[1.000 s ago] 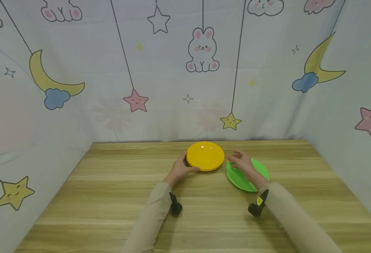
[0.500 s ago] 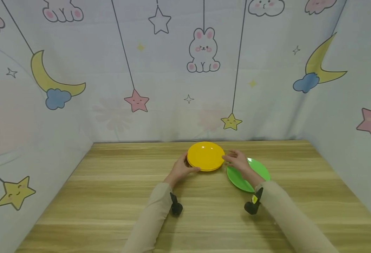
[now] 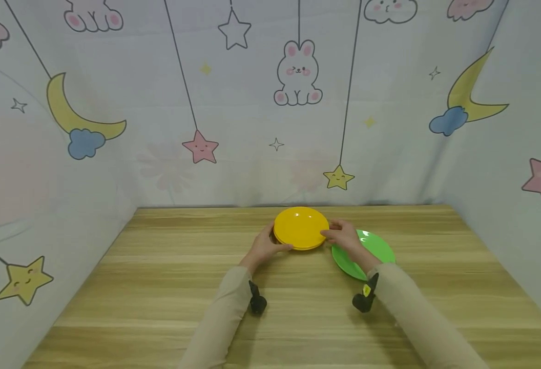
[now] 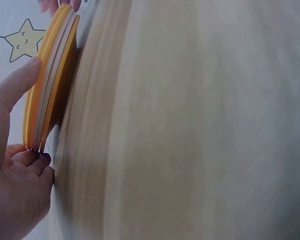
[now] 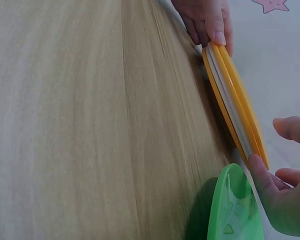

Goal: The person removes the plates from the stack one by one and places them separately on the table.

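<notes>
A stack of plates [image 3: 300,227], yellow on top and underneath with white edges between, sits near the table's back edge. My left hand [image 3: 262,246] grips its left side; in the left wrist view, the thumb [image 4: 21,82] lies against the upper yellow plate and the fingers curl at the lower rim. At the stack's right edge is my right hand [image 3: 346,237]. The right wrist view shows one finger [image 5: 257,167] touching the rim there while another digit stays apart from the plates. A green plate [image 3: 376,248] lies on the table below the right wrist, partly hidden.
The wood-grain table [image 3: 183,287] reaches back to a white cloth wall [image 3: 252,179] printed with stars, moons and a rabbit. Similar cloth sides stand at left and right. A small black wrist camera [image 3: 257,303] hangs from the left sleeve, another [image 3: 364,301] from the right.
My right hand has moved left, from over the green plate to the right rim of the stack. The left hand keeps its grip, and the plates have not visibly shifted.
</notes>
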The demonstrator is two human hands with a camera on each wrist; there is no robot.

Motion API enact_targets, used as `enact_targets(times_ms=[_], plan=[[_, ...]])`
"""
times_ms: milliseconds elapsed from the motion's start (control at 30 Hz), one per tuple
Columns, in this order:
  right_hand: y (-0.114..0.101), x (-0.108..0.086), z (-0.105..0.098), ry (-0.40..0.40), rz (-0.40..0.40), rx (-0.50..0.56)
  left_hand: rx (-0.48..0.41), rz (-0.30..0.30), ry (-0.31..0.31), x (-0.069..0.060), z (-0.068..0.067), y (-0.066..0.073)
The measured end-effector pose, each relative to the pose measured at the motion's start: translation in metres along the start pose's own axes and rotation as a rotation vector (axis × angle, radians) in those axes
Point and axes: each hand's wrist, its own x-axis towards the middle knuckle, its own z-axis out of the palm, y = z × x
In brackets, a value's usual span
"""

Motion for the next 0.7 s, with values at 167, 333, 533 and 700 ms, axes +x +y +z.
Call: enact_targets(times_ms=[167,333,533,700], plan=[[0.001,0.002,0.004,0.039,-0.009,-0.026,-0.011,-0.001,-0.003,0.0,0.0,-0.001],[0.001,0.003,0.008,0.078,-0.016,-0.032,-0.004,-0.001,-0.004,0.002,0.0,-0.003],[0.003,0.005,0.01,0.091,-0.026,-0.023,-0.034,0.016,-0.007,0.001,0.0,-0.003],[0.004,0.006,0.011,0.1,-0.021,-0.029,-0.044,0.021,-0.008,0.0,0.0,-0.003]])
